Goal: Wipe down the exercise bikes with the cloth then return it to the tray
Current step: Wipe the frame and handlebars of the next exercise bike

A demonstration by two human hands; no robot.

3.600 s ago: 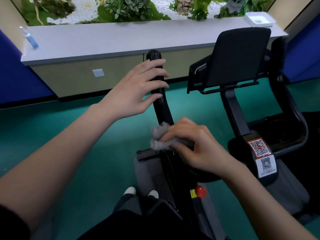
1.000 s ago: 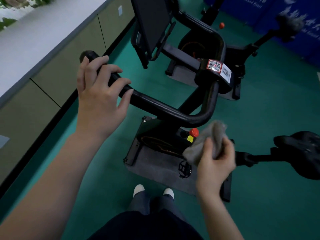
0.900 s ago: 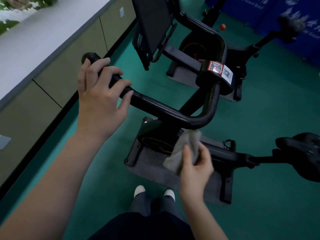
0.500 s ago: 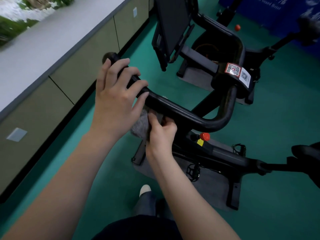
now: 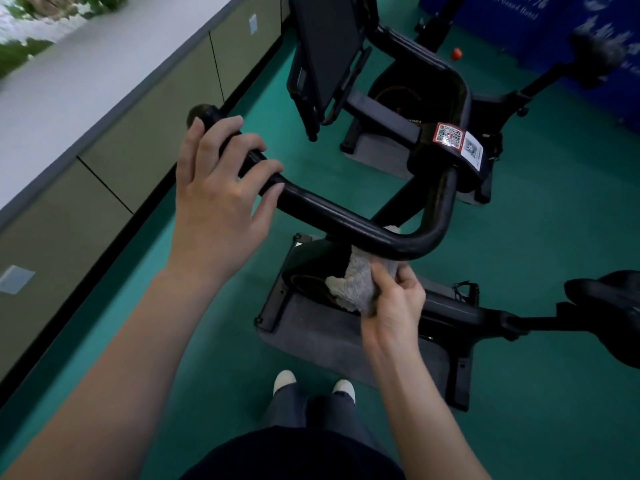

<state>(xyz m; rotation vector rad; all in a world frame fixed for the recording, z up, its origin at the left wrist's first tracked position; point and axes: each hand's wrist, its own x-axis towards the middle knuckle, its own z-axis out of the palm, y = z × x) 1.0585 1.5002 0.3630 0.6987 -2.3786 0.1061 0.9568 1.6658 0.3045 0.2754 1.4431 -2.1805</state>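
1. The right hand [image 5: 391, 303] is clenched around the bunched grey cloth [image 5: 356, 285], pressing it up against the underside of the black handlebar [image 5: 346, 223], just short of the bend.
2. The left hand [image 5: 218, 192] lies over the far-left stretch of that bar, fingers [image 5: 249, 150] draped loosely across it rather than clamped; it looks like a steadying hold.
3. Here is the key line: the bar's long axis runs from its capped end at upper left, down and right to the bend, then turns up toward the QR-stickered post [image 5: 457, 140]. The cloth sits between the left hand and the bend, so the right hand is plainly the nearer one to work it.
4. Room to travel: the bare bar between the two hands is open, and so is the upright leg past the bend. I'd judge a slide either way is free.
5. Below the cloth, the bike's frame and grey floor mat [image 5: 329, 334] stay well apart from it.
6. A second bike [image 5: 408, 88] stands beyond. No tray is in view.
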